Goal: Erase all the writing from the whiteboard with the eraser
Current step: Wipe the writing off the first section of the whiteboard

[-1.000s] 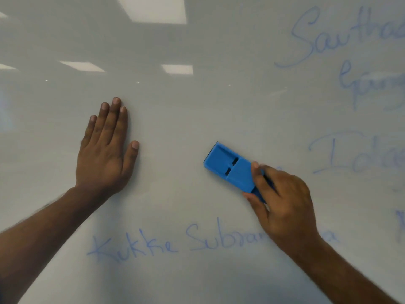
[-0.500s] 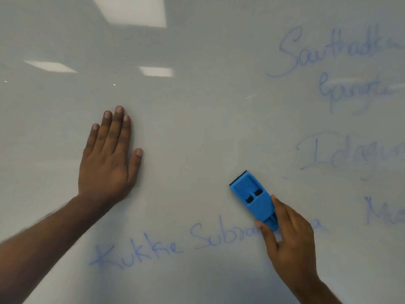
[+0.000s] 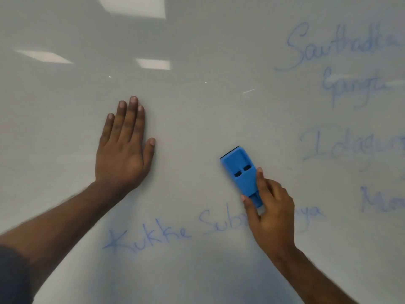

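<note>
The left hand [image 3: 122, 150] lies flat on the whiteboard [image 3: 197, 110], fingers released and stretched out, grasping nothing. To its right, the right hand [image 3: 270, 213] has its fingers clenched around the near end of the blue eraser [image 3: 240, 172], pressed against the board just above the blue writing [image 3: 151, 235] along the near edge. More faint writing fills the right side.

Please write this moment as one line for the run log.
left hand: flat on whiteboard | right hand: holds blue eraser on board | writing: several blue words remain | task: unfinished
</note>
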